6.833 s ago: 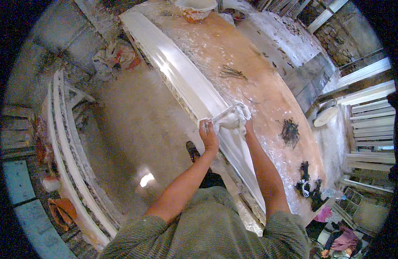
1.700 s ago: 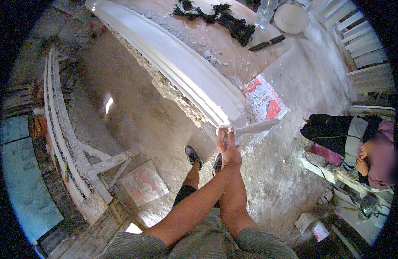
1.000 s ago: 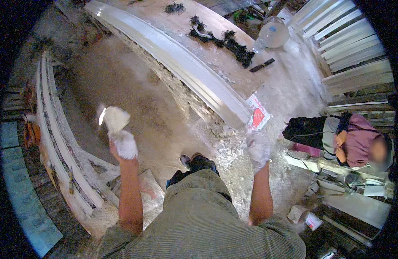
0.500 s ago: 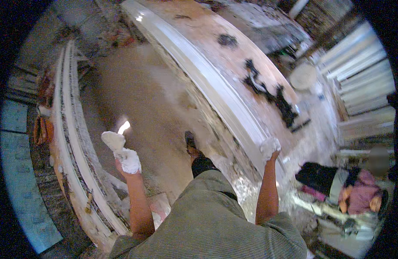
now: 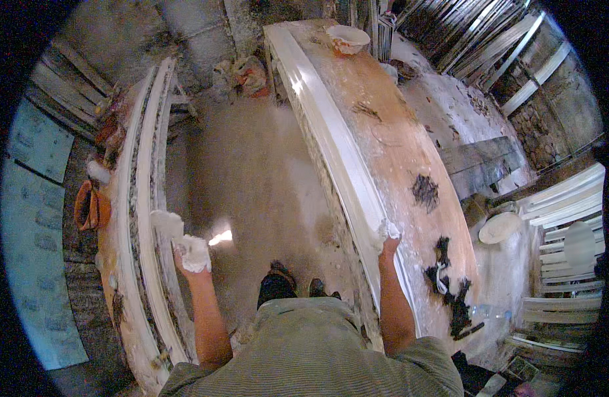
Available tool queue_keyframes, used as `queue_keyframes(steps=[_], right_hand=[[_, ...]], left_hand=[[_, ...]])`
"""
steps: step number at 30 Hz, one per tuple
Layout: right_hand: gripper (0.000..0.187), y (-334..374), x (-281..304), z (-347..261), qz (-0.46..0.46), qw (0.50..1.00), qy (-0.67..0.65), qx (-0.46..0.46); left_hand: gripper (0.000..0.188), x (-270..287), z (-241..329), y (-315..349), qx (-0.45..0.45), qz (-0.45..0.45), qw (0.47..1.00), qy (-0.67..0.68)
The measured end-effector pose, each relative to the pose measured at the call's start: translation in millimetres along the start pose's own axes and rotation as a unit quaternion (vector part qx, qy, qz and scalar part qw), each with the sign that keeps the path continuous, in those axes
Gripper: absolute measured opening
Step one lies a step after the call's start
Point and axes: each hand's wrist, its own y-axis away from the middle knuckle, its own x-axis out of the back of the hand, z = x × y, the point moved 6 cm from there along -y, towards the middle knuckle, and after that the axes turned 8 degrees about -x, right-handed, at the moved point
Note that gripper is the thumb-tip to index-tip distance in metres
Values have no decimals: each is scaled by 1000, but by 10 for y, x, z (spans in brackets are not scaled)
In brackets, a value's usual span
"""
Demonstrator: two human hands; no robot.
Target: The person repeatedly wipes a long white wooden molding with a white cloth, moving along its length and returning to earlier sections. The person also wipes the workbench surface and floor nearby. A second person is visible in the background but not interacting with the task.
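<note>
My left hand [image 5: 195, 254], coated in white paste, is closed on a flat, rounded whitish piece [image 5: 167, 223]. It hangs over the floor, beside the left-hand bench with its long pale strips [image 5: 146, 185]. On the right, a long white moulding [image 5: 331, 135] with a smooth, wet-looking shine runs along the edge of an orange-brown bench [image 5: 390, 129]. My right hand [image 5: 388, 233], also white-coated, is closed and rests at the moulding's near part. Its fingers are mostly hidden, and what it holds cannot be made out.
A white-smeared basin [image 5: 348, 41] stands at the bench's far end. Dark fibre clumps [image 5: 425, 190] and black scraps [image 5: 458, 304] lie on the bench. An orange container [image 5: 91, 206] is at far left. Pale strips [image 5: 569, 245] are stacked at right, near a round pale bucket [image 5: 499, 229].
My view has swung right and the benches look more upright. The basin has come into view, and the person at right has mostly left it. Both hands keep their hold.
</note>
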Motion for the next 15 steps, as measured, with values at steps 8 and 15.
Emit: queue_keyframes(steps=[8, 15], right_hand=[[25, -958, -2190, -441, 58, 994, 88, 32], [19, -2005, -3906, -688, 131, 929, 293, 187]], left_hand=[[34, 554, -83, -2102, -20, -24, 998, 46], [33, 399, -448, -4175, -10, 1, 999, 45]])
